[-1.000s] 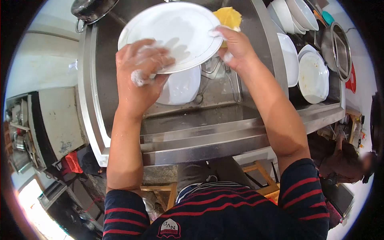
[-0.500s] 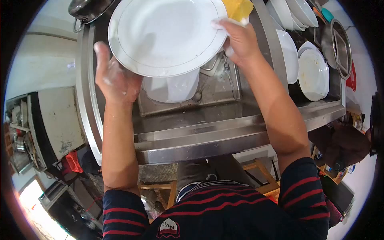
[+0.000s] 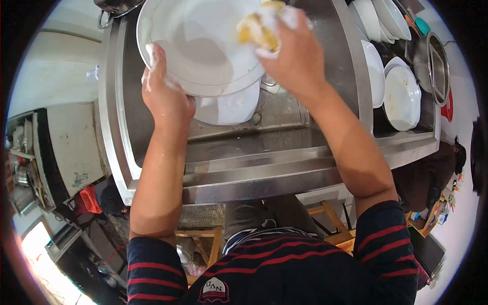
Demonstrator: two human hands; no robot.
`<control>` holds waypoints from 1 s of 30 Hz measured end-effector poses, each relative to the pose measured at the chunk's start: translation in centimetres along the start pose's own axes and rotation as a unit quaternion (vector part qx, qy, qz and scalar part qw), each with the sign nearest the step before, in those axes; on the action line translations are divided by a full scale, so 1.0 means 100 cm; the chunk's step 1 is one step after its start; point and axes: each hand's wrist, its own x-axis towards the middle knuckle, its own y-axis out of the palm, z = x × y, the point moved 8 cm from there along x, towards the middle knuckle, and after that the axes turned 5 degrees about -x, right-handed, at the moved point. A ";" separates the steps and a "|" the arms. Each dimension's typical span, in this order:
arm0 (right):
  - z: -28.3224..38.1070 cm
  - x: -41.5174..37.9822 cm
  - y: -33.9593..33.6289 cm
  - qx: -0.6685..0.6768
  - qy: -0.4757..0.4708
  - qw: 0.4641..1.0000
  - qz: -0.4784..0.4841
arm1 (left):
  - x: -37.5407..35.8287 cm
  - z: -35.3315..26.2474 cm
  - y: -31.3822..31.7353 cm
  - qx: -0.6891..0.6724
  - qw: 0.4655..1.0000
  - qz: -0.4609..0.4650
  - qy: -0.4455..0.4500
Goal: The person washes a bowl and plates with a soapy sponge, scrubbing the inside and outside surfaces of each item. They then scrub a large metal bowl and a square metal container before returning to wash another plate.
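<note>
A large white plate (image 3: pixel 203 56) with a thin line round its rim is held up over the steel sink (image 3: pixel 284 133). My left hand (image 3: pixel 165 91) grips its left edge, the thumb on the upper face and the fingers hidden beneath. Soap suds coat the thumb. In my right hand (image 3: pixel 295 53) is a foamy yellow sponge (image 3: pixel 254 30), over the plate's right part; both are a little blurred. The hand is closed around the sponge. Below the plate, more white dishware (image 3: pixel 234 109) lies in the sink, partly covered.
Right of the basin stand several white bowls (image 3: pixel 366 20), a stained white dish (image 3: pixel 401 99) and a round steel-rimmed pan or lid (image 3: pixel 438 68). A dark metal pot (image 3: pixel 114 6) sits at the top left. The sink's steel front edge (image 3: pixel 264 185) runs before my body.
My right hand has let go of the plate's right edge and moved onto its face with the sponge. My left hand has closed on the plate's left edge.
</note>
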 end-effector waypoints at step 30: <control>0.020 -0.011 0.027 0.237 -0.113 0.959 0.107 | 0.009 0.000 -0.005 -0.044 0.999 0.026 -0.004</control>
